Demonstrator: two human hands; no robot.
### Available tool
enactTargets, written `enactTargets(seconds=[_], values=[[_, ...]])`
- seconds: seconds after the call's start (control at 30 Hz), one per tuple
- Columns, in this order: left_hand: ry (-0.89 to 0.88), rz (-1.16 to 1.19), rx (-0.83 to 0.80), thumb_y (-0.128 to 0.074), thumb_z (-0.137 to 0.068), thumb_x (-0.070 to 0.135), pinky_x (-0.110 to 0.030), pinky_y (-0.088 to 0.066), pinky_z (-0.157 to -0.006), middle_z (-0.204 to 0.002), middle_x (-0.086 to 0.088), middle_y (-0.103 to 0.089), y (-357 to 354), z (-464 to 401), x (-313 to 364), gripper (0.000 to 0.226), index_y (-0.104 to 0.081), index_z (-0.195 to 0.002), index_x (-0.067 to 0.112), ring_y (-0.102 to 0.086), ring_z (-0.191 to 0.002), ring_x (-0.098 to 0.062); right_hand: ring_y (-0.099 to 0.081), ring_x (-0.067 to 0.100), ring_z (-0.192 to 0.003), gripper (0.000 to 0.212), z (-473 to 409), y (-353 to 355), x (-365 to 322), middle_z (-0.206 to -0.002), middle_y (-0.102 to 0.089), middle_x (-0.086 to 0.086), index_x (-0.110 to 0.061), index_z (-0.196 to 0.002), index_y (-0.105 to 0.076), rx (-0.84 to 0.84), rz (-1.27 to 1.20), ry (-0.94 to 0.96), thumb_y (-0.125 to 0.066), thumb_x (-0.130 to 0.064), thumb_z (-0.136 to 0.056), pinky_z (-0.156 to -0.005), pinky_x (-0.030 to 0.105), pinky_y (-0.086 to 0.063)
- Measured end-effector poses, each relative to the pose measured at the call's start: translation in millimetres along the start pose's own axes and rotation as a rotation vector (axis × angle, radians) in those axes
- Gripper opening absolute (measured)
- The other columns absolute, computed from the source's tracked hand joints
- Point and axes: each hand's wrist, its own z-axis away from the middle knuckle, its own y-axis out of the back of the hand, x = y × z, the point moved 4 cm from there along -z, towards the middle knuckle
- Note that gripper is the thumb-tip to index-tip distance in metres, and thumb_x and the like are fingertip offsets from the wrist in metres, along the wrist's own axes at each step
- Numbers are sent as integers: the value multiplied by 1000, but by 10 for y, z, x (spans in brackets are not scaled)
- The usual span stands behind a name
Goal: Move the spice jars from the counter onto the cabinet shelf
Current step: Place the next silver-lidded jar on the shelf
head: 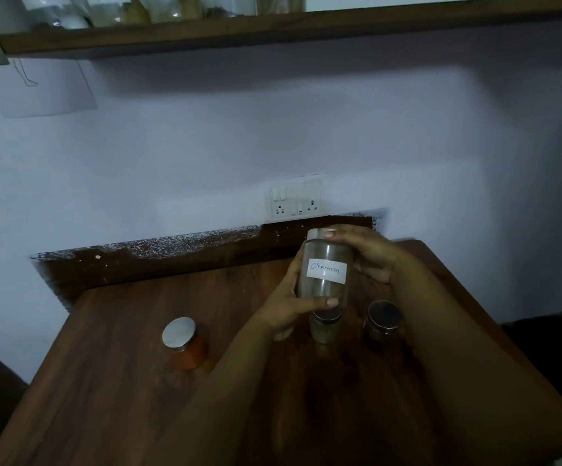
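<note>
I hold a clear glass jar with a white label reading "Cinnamon" upright above the wooden counter. My left hand grips its lower left side, thumb across the base. My right hand wraps the upper right side, a finger over the lid. Three jars stand on the counter: one with orange-red powder and a silver lid at the left, one with greenish contents just below the held jar, and a dark-lidded one to the right. The wooden shelf runs along the top.
Several jars and containers stand on the shelf above. A white switch-and-socket plate is on the wall behind the counter. A sheet of paper hangs on the wall at upper left.
</note>
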Motion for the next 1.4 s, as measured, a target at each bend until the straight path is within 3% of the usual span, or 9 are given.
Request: enactTargets(seconds=[0.1,0.3,0.37,0.57,0.73,0.87,1.1,1.27,1.4], values=[[-2,-116,12,-82,-70,-2,-31,-54,-92,-139,9,-45,-90,-78,53,116,-12,-153,40,-51,-123,-10,-64,23,-93,46,-23,87,3,-101,-68,12,0,-118,-63,23,-52,30,-70,-26,-80,-76,34,-51],[49,-186,49,-83,-72,3,-31,-50,-98,-134,23,-38,-326,-133,18,127,8,-151,43,-49,-121,-2,-66,24,-92,29,29,329,71,-99,-72,9,-10,-106,-70,115,-61,52,-71,-29,-83,-78,36,-52],[44,-152,84,-80,-73,-1,-26,-52,-92,-130,24,-41,-402,-142,-6,122,4,-152,41,-52,-116,0,-65,27,-95,35,50,408,104,-103,-72,11,-11,-108,-71,128,-105,51,-72,-34,-82,-84,41,-50],[-42,-135,130,-78,-75,-3,-25,-53,-88,-144,7,-40,-595,-153,8,108,-14,-151,40,-50,-126,-13,-63,37,-111,59,127,483,44,-114,-69,17,-9,-113,-70,84,-91,28,-77,-50,-71,-103,55,-43],[-104,-92,172,-80,-70,2,-29,-54,-89,-141,7,-44,-710,-132,40,106,-21,-149,40,-52,-123,-14,-64,29,-112,71,230,537,-42,-122,-67,13,-16,-122,-62,50,-156,9,-61,-69,-75,-102,48,-46],[-127,-38,214,-77,-70,1,-31,-54,-92,-138,7,-48,-755,-118,98,100,-25,-146,42,-53,-123,-15,-62,31,-114,64,277,511,-23,-123,-66,15,-14,-125,-63,-7,-200,-13,-47,-64,-88,-102,48,-45],[-155,-92,235,-77,-74,-5,-39,-50,-101,-138,9,-47,-707,-148,251,102,-22,-149,37,-50,-125,-13,-60,33,-118,66,253,486,-112,-125,-65,15,-14,-127,-63,-12,-216,-11,-48,-65,-88,-104,50,-44],[-228,-220,289,-87,-67,9,-26,-53,-93,-133,17,-47,-612,-187,471,108,-25,-150,36,-48,-121,-6,-64,31,-113,62,211,435,-332,-125,-65,14,-14,-132,-55,17,-242,80,-48,-59,-91,-97,47,-50],[-336,-287,288,-90,-66,21,-28,-55,-92,-138,7,-48,-515,-256,799,107,-25,-147,48,-51,-123,-13,-61,30,-116,61,177,406,-669,-129,-62,11,-21,-136,-48,53,-226,169,-55,-59,-88,-98,50,-50]])
